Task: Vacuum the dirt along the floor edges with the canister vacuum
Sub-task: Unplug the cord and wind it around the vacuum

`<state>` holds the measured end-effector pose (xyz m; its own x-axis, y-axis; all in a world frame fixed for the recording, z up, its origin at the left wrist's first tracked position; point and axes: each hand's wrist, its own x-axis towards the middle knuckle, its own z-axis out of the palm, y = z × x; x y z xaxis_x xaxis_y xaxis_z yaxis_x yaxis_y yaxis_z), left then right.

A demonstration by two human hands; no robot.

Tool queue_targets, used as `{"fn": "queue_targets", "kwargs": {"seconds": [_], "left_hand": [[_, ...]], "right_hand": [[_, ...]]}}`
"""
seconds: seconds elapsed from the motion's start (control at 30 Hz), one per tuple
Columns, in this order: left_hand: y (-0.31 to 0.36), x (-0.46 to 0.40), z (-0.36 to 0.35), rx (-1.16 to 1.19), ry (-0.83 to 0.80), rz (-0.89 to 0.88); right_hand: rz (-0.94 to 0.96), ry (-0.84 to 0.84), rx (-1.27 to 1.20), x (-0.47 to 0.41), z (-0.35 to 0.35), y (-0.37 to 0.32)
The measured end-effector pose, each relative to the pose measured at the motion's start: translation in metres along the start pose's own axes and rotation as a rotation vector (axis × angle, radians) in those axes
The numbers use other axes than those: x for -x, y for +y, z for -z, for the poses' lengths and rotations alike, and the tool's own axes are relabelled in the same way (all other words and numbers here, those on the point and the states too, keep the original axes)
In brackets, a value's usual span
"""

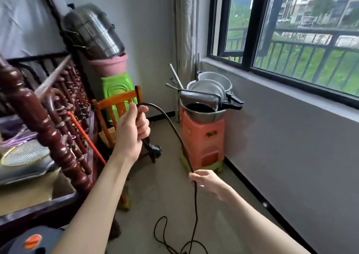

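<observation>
Head view shows your left hand [134, 125] up in front of you, fingers curled tight round the black power cord [175, 133]. Just below that hand the plug [155, 150] hangs down, prongs pointing away. Your right hand [206, 181] is lower and closer to you, and it pinches the same cord farther along. Between your two hands the cord makes a bendy arch. Below your right hand it drops to the floor [223, 224] and lies in loose loops.

The canister vacuum [29, 241] sits down by your left elbow, at the bottom corner of the view. You can only see a bit of its dark top with an orange button. The hose and nozzle are not in view.

I think you are getting the cord ready to plug in, so the cleaning has not begun. No wall socket shows here.

The cord is light and floppy. It will not hold a shape, and it can twist or knot in those loops. It looks smooth, so it may slide through a loose hand. Hold the hard plug body to push it in, not the soft cord. The vacuum itself is likely heavy, so lift it by its handle and do not drag it by the cord.

Beyond your left hand is a wooden chair [118, 108]. Past your right hand a pink stool [204, 137] holds metal pots [209, 86].
</observation>
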<state>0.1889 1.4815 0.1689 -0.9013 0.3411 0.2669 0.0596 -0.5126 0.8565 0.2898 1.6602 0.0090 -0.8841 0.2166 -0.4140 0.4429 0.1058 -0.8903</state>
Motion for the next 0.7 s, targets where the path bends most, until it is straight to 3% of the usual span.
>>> {"fn": "queue_targets", "kwargs": {"seconds": [0.13, 0.23, 0.3, 0.4, 0.5, 0.7], "left_hand": [[-0.009, 0.002, 0.007, -0.365, -0.025, -0.157], [-0.030, 0.014, 0.014, -0.853, -0.174, -0.400], [-0.041, 0.024, 0.017, -1.056, -0.275, -0.541], [-0.052, 0.033, 0.021, -1.209, -0.409, -0.677], [-0.053, 0.036, 0.020, -1.372, -0.435, -0.783], [-0.051, 0.038, 0.015, -1.558, -0.436, -0.794]], "right_hand": [[0.034, 0.001, -0.049, -0.002, 0.010, -0.054], [-0.016, -0.097, -0.198, 0.002, 0.019, -0.099], [-0.048, -0.138, -0.328, 0.009, 0.025, -0.124], [-0.055, -0.165, -0.533, 0.018, 0.038, -0.153], [-0.045, -0.134, -0.656, 0.025, 0.047, -0.173], [-0.022, -0.126, -0.788, 0.034, 0.047, -0.193]]}}
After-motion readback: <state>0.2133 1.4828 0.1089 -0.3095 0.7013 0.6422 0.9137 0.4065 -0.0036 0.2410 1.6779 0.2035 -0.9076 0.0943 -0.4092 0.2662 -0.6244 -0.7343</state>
